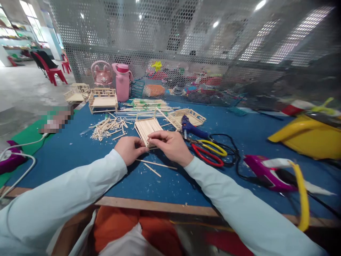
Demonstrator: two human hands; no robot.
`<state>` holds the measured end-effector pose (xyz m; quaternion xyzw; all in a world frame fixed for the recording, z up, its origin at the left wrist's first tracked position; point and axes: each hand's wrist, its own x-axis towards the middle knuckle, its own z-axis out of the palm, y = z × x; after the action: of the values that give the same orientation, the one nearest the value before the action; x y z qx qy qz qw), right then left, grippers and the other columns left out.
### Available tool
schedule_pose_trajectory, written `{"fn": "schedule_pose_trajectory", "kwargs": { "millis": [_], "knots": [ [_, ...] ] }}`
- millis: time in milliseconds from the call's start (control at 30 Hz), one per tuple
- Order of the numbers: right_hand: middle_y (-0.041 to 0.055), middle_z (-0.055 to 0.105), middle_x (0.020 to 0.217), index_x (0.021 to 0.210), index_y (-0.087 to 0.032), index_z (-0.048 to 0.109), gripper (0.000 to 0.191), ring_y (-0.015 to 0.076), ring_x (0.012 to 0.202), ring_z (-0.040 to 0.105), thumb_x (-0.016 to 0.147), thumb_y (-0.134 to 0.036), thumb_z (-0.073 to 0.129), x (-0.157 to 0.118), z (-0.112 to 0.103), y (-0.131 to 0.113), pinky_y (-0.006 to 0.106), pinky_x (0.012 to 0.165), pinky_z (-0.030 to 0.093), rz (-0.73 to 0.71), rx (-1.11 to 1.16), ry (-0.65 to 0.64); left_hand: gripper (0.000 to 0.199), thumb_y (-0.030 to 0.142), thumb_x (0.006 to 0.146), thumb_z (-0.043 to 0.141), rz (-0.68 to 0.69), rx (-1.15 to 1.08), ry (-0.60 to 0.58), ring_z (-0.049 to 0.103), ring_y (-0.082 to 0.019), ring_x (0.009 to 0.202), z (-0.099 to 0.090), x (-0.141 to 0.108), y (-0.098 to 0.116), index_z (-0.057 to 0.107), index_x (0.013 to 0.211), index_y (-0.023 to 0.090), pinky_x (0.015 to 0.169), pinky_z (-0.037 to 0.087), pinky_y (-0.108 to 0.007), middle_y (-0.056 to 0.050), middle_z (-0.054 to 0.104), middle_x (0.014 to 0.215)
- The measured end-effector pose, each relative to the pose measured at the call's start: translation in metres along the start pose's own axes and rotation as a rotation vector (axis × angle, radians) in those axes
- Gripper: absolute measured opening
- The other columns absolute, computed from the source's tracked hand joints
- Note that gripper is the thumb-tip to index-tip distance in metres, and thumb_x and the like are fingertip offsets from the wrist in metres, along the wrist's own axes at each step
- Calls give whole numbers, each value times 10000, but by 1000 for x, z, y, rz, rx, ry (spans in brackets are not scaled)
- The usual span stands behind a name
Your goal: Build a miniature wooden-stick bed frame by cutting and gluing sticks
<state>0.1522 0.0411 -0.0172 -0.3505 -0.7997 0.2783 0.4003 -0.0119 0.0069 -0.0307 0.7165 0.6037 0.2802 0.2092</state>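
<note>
A small piece of furniture built from pale wooden sticks (148,126) lies on the blue table, its slatted top tilted towards me. At its near left corner, my left hand (128,150) is closed on it with thumb and fingers. My right hand (172,145) reaches over the near right part of it. The thumb and forefinger there are pinched on what looks like a short wooden stick, mostly hidden by the fingertips. Just below the hands, loose thin sticks (157,164) rest on the table.
Cut sticks (106,127) are heaped at left; finished miniature beds (103,101) stand behind. A blue glue gun (193,128), red-and-yellow-handled pliers (209,153) and a purple tool (266,174) lie right, with cables. A pink bottle (122,83) stands by the mesh wall (170,32).
</note>
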Motion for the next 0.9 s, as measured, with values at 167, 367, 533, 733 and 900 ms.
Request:
{"fn": "schedule_pose_trajectory", "kwargs": {
  "millis": [167,367,533,733,900],
  "knots": [
    [47,726,787,799,-145,717,145,152,694,666,719,-209,615,0,0,-1,253,660,520,-44,-38,-2,193,354,715,614,7,-13,9,516,-121,554,2,2,-2,695,719,179,569,357,-244,-3,644,621],
    [36,729,791,804,-169,721,139,143,671,670,736,-195,603,-2,1,1,239,631,521,-139,-120,14,196,346,719,605,15,-3,17,515,-124,550,4,1,-2,697,719,173,559,359,-240,-10,648,612],
    [21,729,770,795,-175,718,129,128,643,664,736,-166,604,-3,3,2,215,606,512,-185,-145,15,198,338,722,599,11,-15,13,527,-128,563,4,2,-3,699,725,167,566,365,-243,-20,659,632],
    [22,724,726,775,-148,712,108,117,616,653,725,-148,616,-2,3,1,196,589,499,-172,-141,15,193,330,720,597,7,-16,12,527,-126,561,4,2,-4,700,720,166,563,365,-241,-18,659,630],
    [8,719,713,769,-161,708,105,112,605,641,732,-149,610,-2,4,-1,198,582,484,-179,-159,2,204,338,720,596,0,-19,14,535,-129,567,4,2,-4,703,731,165,564,368,-241,-22,661,632]
  ]
}}
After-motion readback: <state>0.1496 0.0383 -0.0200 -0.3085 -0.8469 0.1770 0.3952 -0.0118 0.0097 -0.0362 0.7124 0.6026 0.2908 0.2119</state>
